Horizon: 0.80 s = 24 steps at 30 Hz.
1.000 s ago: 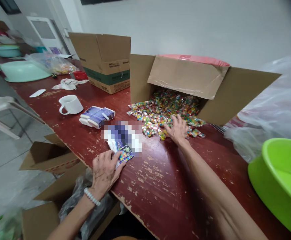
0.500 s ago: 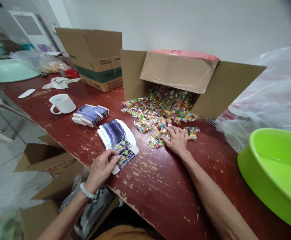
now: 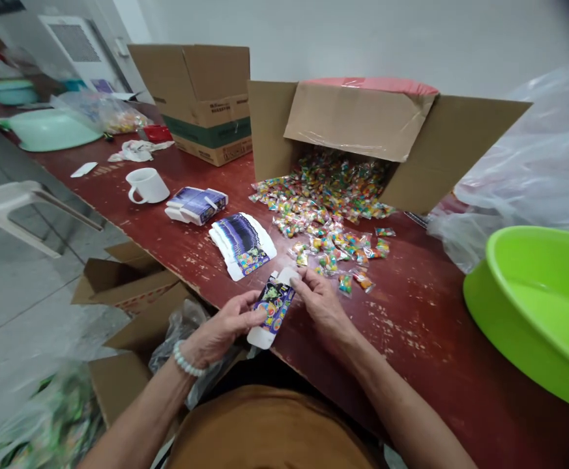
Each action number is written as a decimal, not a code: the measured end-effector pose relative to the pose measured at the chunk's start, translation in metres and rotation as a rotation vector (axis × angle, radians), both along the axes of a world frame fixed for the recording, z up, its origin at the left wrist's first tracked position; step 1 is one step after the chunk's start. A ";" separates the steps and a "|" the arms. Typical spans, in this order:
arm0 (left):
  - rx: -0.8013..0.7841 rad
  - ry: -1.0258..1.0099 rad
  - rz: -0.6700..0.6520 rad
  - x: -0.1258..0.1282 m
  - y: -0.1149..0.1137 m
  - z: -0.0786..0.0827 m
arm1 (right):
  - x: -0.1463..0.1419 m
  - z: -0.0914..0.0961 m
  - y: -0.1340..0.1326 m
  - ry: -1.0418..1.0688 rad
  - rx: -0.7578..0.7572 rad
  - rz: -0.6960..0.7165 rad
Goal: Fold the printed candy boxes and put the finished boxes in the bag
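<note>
My left hand [image 3: 235, 320] grips the lower part of a small printed candy box [image 3: 274, 301], its thumb across the purple, colourful front. White flaps stick out at both ends of the box. At its upper end, the fingers of my right hand [image 3: 319, 296] are closed on the white flap. Whether those fingers also hold a candy packet is hidden. Just beyond lies a fanned stack of flat candy boxes [image 3: 240, 244]. Small clear packets of colourful candy [image 3: 330, 241] are scattered past my right hand, spilling from a tipped cardboard carton [image 3: 357, 120].
Left of the stack are more folded boxes [image 3: 197, 205] and a white mug [image 3: 148, 185]. A second carton [image 3: 206, 104] stands behind them. A green basin [image 3: 523, 306] sits at the right of the red table [image 3: 431, 365]. Open cartons [image 3: 122, 280] are below the left edge.
My left hand has drawn one box off the stack towards me. My right hand has left the candy packets and come to the box's upper end. The view has shifted slightly.
</note>
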<state>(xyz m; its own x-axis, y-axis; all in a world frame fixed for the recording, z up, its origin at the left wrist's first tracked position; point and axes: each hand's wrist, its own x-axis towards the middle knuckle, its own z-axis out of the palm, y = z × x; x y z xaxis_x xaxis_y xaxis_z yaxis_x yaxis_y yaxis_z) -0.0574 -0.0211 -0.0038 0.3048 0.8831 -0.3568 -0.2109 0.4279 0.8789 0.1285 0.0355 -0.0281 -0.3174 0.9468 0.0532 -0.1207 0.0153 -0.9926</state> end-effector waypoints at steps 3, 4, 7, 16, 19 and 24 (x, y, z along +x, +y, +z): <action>-0.088 -0.240 -0.305 0.005 -0.010 0.001 | 0.003 0.004 -0.012 0.071 -0.091 0.164; -0.095 -0.281 -0.357 0.007 -0.012 0.000 | 0.004 0.007 -0.016 0.076 -0.121 0.215; -0.056 -0.293 -0.374 0.012 -0.017 -0.001 | 0.007 0.016 -0.030 0.091 -0.149 0.294; 0.122 -0.025 -0.235 0.017 -0.029 0.008 | 0.003 0.028 -0.061 0.118 -0.123 0.218; 0.123 0.033 -0.120 0.022 -0.031 0.005 | 0.000 0.024 -0.066 0.171 -0.214 0.219; 0.160 0.162 -0.005 0.028 -0.029 0.001 | -0.003 0.014 -0.066 0.087 -0.204 0.093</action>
<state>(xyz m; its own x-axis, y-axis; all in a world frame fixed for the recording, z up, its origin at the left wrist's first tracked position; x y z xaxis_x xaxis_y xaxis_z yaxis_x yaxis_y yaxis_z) -0.0291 -0.0504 -0.0031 0.2597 0.9308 -0.2570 -0.0600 0.2812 0.9578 0.1258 -0.0304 -0.0141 -0.4067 0.9075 -0.1049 -0.1975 -0.1995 -0.9598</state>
